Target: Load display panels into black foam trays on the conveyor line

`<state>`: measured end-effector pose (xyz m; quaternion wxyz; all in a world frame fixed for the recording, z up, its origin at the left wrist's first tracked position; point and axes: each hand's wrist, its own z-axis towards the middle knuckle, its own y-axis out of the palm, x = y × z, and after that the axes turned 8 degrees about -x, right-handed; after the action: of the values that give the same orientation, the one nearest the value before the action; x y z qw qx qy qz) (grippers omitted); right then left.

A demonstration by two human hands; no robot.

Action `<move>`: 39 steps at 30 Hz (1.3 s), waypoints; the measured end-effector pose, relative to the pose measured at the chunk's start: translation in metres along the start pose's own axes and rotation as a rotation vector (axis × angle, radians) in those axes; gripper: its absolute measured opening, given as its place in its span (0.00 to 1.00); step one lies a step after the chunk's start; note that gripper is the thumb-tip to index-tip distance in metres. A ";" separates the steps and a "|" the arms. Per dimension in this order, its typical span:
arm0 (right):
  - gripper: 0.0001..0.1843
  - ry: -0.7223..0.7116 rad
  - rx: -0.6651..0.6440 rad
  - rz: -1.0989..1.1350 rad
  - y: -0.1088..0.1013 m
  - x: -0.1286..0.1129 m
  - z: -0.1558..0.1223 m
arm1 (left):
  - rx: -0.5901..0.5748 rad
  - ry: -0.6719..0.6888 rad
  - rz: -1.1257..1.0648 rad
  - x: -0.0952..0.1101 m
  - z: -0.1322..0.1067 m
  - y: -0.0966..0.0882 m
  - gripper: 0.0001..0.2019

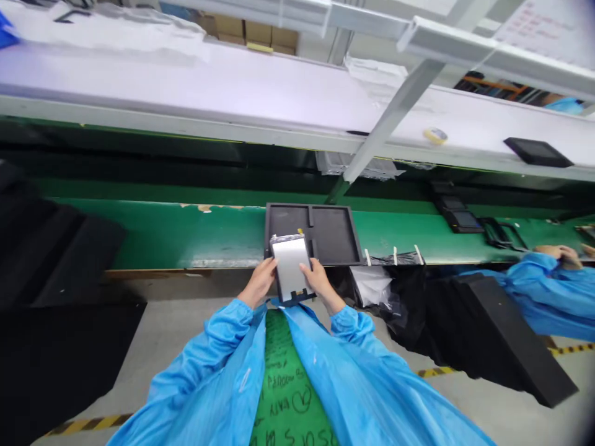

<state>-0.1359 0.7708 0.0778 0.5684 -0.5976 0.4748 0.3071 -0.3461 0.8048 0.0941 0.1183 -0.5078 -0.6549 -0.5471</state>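
Observation:
Between my two hands is a flat display panel [292,263] with a silvery back and a dark lower edge, tilted in front of my body. My left hand [260,280] grips its left edge, and my right hand [320,282] grips the right edge with the thumb on the silvery face. A small yellow tab sticks up at the panel's top corner. Just beyond it, a black two-compartment tray [332,232] lies at the front edge of the green bench [209,238]. The panel's top overlaps the tray's left compartment from my viewpoint.
Black foam trays are stacked at left [69,248] and at right [511,334]. A black bag [404,297] hangs off the bench edge. Dark devices [458,210] lie on the bench. A white shelf [279,90] runs above, held by a slanted post [385,118]. A co-worker's blue sleeve [534,279] is at right.

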 end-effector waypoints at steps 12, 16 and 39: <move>0.20 0.248 0.162 -0.196 -0.188 0.074 0.142 | 0.120 0.134 0.473 -0.044 0.120 0.096 0.11; 0.24 0.276 0.079 -0.348 -0.186 0.076 0.149 | 0.095 0.141 0.545 -0.050 0.135 0.108 0.11; 0.23 0.355 -0.041 -0.314 -0.231 0.129 0.134 | 0.437 -0.119 0.888 -0.007 0.133 -0.024 0.15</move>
<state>0.1454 0.8505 0.0281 0.5044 -0.7203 0.4621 0.1147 -0.3087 0.9150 0.0257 0.4059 -0.7313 -0.4806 -0.2638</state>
